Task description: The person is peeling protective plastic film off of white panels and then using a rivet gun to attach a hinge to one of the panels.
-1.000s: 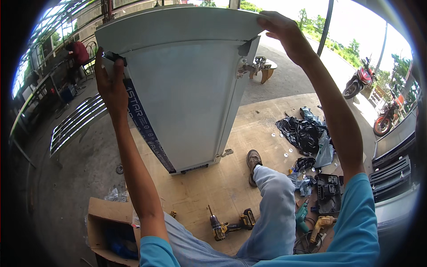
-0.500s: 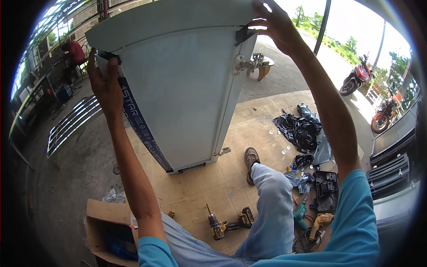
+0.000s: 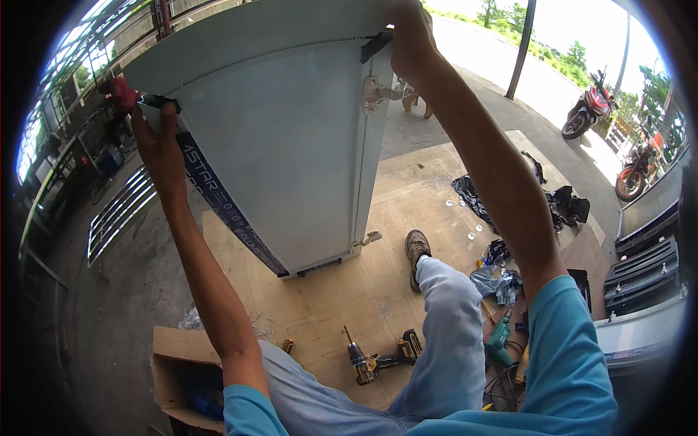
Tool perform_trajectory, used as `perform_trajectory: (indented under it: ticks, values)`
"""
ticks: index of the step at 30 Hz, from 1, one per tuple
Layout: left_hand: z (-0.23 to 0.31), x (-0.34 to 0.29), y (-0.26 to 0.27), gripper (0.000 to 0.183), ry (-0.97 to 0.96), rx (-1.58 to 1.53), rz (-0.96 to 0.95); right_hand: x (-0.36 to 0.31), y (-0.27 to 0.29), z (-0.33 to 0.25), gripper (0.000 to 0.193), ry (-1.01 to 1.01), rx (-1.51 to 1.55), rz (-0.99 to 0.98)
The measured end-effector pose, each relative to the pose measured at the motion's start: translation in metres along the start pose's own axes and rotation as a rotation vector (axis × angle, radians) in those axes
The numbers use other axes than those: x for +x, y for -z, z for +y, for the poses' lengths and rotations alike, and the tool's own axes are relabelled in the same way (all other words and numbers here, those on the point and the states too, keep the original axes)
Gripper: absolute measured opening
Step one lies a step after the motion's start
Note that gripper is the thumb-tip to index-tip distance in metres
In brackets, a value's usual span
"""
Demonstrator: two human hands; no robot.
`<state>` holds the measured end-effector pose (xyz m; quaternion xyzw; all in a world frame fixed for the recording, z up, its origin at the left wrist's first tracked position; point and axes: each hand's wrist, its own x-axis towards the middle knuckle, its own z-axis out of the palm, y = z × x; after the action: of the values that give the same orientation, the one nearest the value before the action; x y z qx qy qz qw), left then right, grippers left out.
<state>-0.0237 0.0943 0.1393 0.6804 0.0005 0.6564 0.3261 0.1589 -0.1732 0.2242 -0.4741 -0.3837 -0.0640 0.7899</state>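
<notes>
A tall pale grey cabinet door [image 3: 269, 152] stands on end in front of me, its lower end on a plywood sheet. My left hand [image 3: 160, 142] grips its upper left edge beside a black corner piece [image 3: 161, 103], fingers closed around the rim. At the upper right, my right hand [image 3: 411, 43] is closed on the other edge, its fingertips hidden. Below it, a metal hinge [image 3: 372, 94] sticks out from the door's right side. A second hinge [image 3: 368, 238] sits near the bottom. Dark blue printed film [image 3: 233, 214] runs along the left edge.
A yellow-and-black cordless drill [image 3: 361, 363] lies on the plywood sheet [image 3: 320, 312] near my legs. An open cardboard box [image 3: 182, 341] stands at lower left. A green corded drill [image 3: 500, 340] and black plastic scraps [image 3: 567, 207] lie to the right. Slatted metal frame [image 3: 120, 218] stands left.
The door's top has shifted left and slightly toward me, both hands moving with it. My right hand's spread fingers have closed on the edge.
</notes>
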Motion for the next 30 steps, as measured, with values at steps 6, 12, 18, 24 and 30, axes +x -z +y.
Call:
perform_trajectory:
  ticks: [6, 12, 18, 24, 30]
  values:
    - [-0.006, 0.052, 0.016, 0.057, 0.289, -0.382, 0.002, -0.003, -0.013, -0.005, 0.03, -0.069, -0.047, 0.153]
    - [0.003, 0.08, -0.011, 0.04, 0.525, -0.354, 0.153, 0.019, -0.003, 0.035, 0.016, 0.112, 0.042, 0.168]
    - [-0.006, 0.094, -0.01, 0.026, 0.443, -0.352, 0.263, 0.033, 0.011, 0.038, 0.014, 0.188, 0.114, 0.224]
    - [-0.016, 0.079, -0.004, 0.026, 0.445, -0.297, 0.202, 0.038, -0.001, 0.024, 0.033, -0.125, -0.389, 0.025]
    - [0.006, 0.07, -0.018, 0.041, 0.546, -0.252, 0.114, 0.152, 0.013, -0.051, 0.044, 0.828, -1.801, -0.132]
